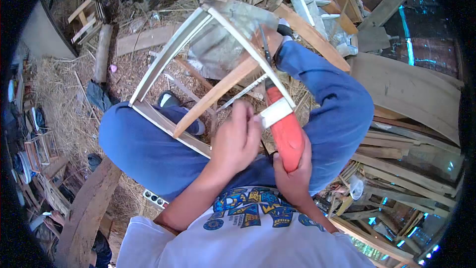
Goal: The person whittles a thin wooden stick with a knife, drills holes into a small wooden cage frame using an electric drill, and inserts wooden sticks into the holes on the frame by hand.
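A whitish wooden frame [243,42] stands tilted between my knees. A brown slat [218,97] crosses it. My left hand [237,139] is at the frame's near side, its fingers curled together beside the short white end piece [276,113]; what lies between the fingertips is hidden. My right hand [295,171] is wrapped round the lower body of a red power tool [287,141]. The tool passes under the white piece, and its dark front end shows beyond it. Its exact kind I cannot make out.
My legs in blue trousers [337,89] flank the frame. Planks [315,37] and scraps lie ahead, stacked boards [406,156] to the right. A thick wooden slab [89,208] is at the left. Straw [64,84] covers the ground. Another person's hand [57,221] shows lower left.
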A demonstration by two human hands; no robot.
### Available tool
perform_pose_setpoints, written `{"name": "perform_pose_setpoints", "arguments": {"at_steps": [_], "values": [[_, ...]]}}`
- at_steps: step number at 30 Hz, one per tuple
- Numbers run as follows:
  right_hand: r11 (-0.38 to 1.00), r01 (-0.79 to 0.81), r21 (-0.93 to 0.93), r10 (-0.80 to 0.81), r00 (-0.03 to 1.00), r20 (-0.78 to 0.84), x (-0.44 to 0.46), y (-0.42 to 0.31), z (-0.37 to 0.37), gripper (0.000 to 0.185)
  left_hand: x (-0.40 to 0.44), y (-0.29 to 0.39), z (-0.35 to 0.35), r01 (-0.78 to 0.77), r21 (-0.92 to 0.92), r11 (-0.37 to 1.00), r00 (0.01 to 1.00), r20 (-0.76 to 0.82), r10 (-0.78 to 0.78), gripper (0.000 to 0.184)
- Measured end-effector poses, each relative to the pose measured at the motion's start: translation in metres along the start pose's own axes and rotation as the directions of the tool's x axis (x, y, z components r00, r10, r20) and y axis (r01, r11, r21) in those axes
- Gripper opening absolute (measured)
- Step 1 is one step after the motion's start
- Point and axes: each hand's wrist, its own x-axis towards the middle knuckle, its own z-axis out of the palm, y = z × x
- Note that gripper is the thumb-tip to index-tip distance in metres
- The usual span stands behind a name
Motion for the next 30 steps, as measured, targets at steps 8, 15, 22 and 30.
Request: {"name": "perform_pose_setpoints", "arguments": {"at_steps": [8, 15, 22, 30], "values": [[0.976, -0.213, 0.051, 0.213, 0.977, 0.016, 0.002, 0.001, 0.004, 0.064, 0.003, -0.001, -0.005, -0.025, -0.119, 0.993, 0.993, 0.113, 0.039, 0.015], [0.904, -0.418, 0.089, 0.414, 0.908, 0.062, -0.004, 0.029, 0.002, 0.033, 0.007, -0.001, -0.001, 0.002, -0.151, 0.989, 0.984, 0.175, 0.025, 0.015], [0.970, -0.244, 0.002, 0.244, 0.969, 0.030, -0.002, 0.030, 0.003, 0.013, 0.006, 0.004, 0.001, -0.005, -0.134, 0.991, 0.994, 0.110, 0.020, 0.016], [0.951, -0.308, -0.023, 0.308, 0.951, 0.024, -0.010, 0.029, -0.002, 0.011, 0.005, 0.003, 0.009, -0.066, -0.131, 0.989, 0.998, 0.009, 0.068, 0.011]]}}
